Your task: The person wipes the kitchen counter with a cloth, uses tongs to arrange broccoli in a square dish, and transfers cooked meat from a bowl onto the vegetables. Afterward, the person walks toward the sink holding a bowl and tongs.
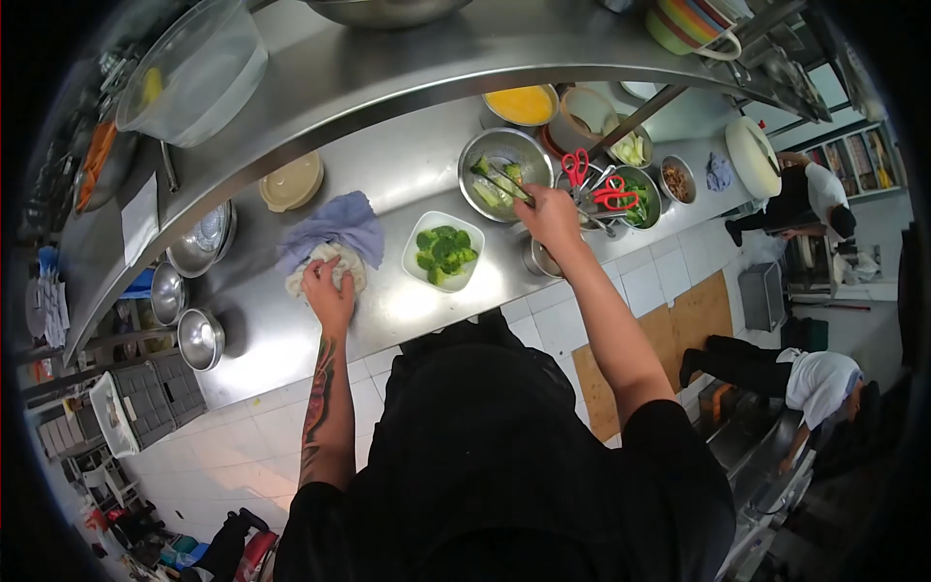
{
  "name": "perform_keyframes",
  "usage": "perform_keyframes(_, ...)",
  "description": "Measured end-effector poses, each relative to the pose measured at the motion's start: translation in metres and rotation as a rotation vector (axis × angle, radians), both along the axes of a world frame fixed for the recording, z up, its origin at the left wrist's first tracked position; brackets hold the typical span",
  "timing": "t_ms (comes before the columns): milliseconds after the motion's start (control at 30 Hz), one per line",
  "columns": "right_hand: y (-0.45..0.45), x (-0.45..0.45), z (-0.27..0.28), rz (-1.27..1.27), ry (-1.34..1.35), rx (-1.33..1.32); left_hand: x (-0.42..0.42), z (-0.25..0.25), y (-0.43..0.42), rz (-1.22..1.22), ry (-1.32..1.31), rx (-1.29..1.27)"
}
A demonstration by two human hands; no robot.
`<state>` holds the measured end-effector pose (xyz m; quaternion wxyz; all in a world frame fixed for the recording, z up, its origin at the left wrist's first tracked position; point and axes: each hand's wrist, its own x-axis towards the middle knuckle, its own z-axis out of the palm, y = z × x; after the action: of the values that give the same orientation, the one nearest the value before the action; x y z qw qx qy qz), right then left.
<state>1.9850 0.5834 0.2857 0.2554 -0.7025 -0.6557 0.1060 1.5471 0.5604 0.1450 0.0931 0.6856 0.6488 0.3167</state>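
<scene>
right hand (551, 215): tongs (511, 183) | long axis slants forward-left (tips over bowl (532, 155))

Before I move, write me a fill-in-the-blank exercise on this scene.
1. The left hand rests on a crumpled cream-coloured ____.
2. The white square bowl holds bright green ____.
3. The right hand holds a slim dark utensil over a round steel bowl, to the ____ of the white bowl.
4. The metal scissors have ____ handles.
Missing words: cloth; broccoli; right; red.
</scene>
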Motion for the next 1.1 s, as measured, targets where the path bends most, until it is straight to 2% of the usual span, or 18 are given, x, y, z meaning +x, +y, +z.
perform_keyframes(33, 0.011, 0.0, -0.007, 0.001, 0.001, 0.003, 0.0, 0.002, 0.0, 0.001, 0.001, 0.003)
perform_keyframes(100, 0.024, -0.001, -0.02, 0.024, -0.197, -0.067, -0.001, 0.003, -0.001, -0.012, -0.01, -0.001)
perform_keyframes(200, 0.021, 0.011, -0.036, 0.061, -0.169, 0.0, -0.003, 0.0, -0.001, -0.025, -0.01, 0.018)
perform_keyframes(233, 0.014, 0.01, -0.021, 0.072, -0.169, -0.003, -0.003, 0.002, -0.001, -0.014, -0.01, 0.014)
perform_keyframes(300, -0.018, 0.011, 0.008, 0.053, 0.302, -0.128, -0.001, 0.005, -0.003, -0.016, -0.005, -0.004)
perform_keyframes(367, -0.051, 0.014, 0.008, 0.085, 0.705, -0.274, 0.0, 0.008, -0.005, -0.007, 0.0, -0.009)
perform_keyframes(400, -0.066, 0.01, 0.014, 0.083, 0.706, -0.274, 0.001, 0.009, -0.004, -0.006, 0.005, -0.009)
perform_keyframes(467, -0.093, 0.0, 0.033, 0.021, 0.874, -0.604, 0.001, 0.004, -0.003, -0.006, 0.004, 0.003)
perform_keyframes(567, -0.114, -0.01, 0.016, 0.043, 0.827, -0.69, 0.001, 0.004, -0.003, -0.007, 0.006, 0.012)
perform_keyframes(633, -0.12, -0.013, -0.017, 0.049, 0.864, -0.634, 0.001, 0.006, -0.003, -0.012, 0.007, 0.007)
perform_keyframes(700, -0.116, -0.02, -0.029, 0.024, 0.699, -0.598, 0.002, 0.008, -0.003, -0.012, 0.003, 0.004)
perform_keyframes(933, -0.099, -0.039, 0.005, -0.027, 0.414, -0.69, 0.001, 0.005, -0.002, -0.022, 0.018, 0.024)
perform_keyframes(1000, -0.101, -0.022, 0.021, 0.006, 0.379, -0.53, 0.004, 0.009, -0.003, -0.007, -0.003, 0.01)
perform_keyframes(1033, -0.097, -0.013, 0.028, 0.007, 0.375, -0.532, 0.004, 0.008, -0.004, -0.005, -0.007, 0.008)
perform_keyframes(1100, -0.074, 0.008, 0.037, -0.075, 0.195, -0.262, 0.004, 0.006, -0.003, 0.0, 0.002, 0.034)
